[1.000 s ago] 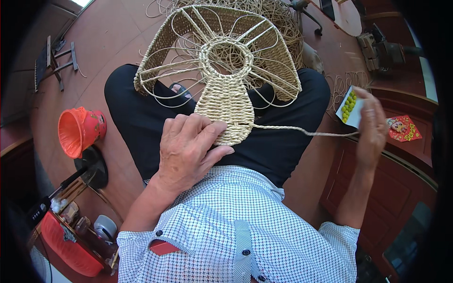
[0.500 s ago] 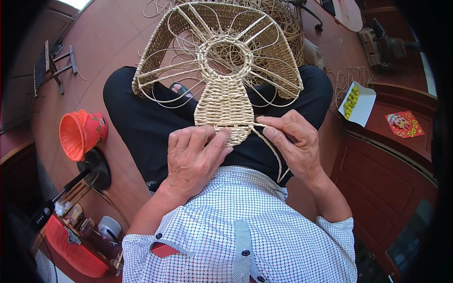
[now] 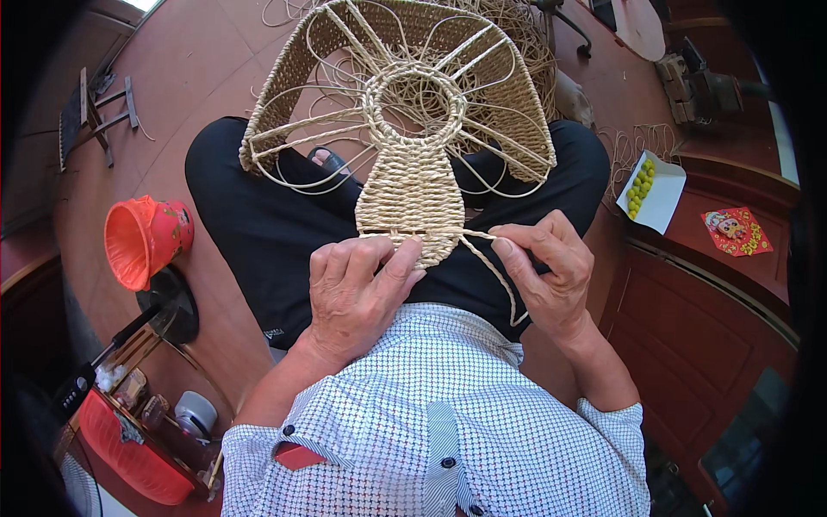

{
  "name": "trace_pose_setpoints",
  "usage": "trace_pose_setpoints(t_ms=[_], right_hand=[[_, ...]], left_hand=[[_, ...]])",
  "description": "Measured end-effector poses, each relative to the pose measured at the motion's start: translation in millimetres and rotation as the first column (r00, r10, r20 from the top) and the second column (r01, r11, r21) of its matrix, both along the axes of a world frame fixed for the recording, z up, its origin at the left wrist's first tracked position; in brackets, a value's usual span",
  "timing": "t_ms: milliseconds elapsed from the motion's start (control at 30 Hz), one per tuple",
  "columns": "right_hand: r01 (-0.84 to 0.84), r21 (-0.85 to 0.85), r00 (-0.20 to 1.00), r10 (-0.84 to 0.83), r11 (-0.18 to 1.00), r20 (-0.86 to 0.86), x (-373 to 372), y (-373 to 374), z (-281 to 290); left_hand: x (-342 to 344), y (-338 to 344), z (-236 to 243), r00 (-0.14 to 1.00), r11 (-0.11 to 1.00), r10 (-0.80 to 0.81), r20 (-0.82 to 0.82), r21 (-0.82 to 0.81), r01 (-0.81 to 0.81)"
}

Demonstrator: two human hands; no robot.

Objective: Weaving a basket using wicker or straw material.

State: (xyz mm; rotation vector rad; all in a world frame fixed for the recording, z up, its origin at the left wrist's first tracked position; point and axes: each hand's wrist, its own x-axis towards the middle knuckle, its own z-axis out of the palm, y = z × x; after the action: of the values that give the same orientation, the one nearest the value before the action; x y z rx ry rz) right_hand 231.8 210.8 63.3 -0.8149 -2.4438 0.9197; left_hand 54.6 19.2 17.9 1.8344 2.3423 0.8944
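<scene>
Steadying the woven panel [image 3: 409,189] seems to be the job given to the left hand [image 3: 353,297]: fingers are bent side by side over its lower left edge, thumb laid on the front, so the edge appears gripped; what is done underneath is hidden. By the right hand [image 3: 551,276], a strand of cord [image 3: 479,233] is pinched between thumb and forefinger, just beside the panel's right edge; probably held this close for fine control. A second length [image 3: 491,270] is left sagging from the same edge over the dark trousers [image 3: 250,198]; whether both are one cord can't be told.

Panel is placed at the middle of the lap, narrow end joined to the woven ring [image 3: 373,108], rounded end toward the shirt [image 3: 379,379], likely so the edge is within reach of both hands. Beyond, the curved woven wall [image 3: 280,112] is rested across the knees, presumably for support, with spokes run to the ring. Loose cord [image 3: 527,65] is heaped behind on the floor [image 3: 207,73].
</scene>
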Motion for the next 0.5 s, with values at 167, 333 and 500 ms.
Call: trace_pose_setpoints(t_ms=[167,333,500], right_hand=[[-0.044,0.097,0.999,0.042,0.994,0.014,1,-7,-4],[-0.086,0.235,0.995,0.072,0.968,0.070,-3,-13,-1],[-0.055,0.111,0.997,0.047,0.992,0.066,-12,-13,-7]], left_hand=[[-1,1,0,1.000,1.000,0.000,0.010,0.007,0.000],[-1,0,1,1.000,1.000,0.001,0.013,0.008,-0.002],[-9,0,10,0.994,0.999,-0.022,0.108,0.043,0.018]])
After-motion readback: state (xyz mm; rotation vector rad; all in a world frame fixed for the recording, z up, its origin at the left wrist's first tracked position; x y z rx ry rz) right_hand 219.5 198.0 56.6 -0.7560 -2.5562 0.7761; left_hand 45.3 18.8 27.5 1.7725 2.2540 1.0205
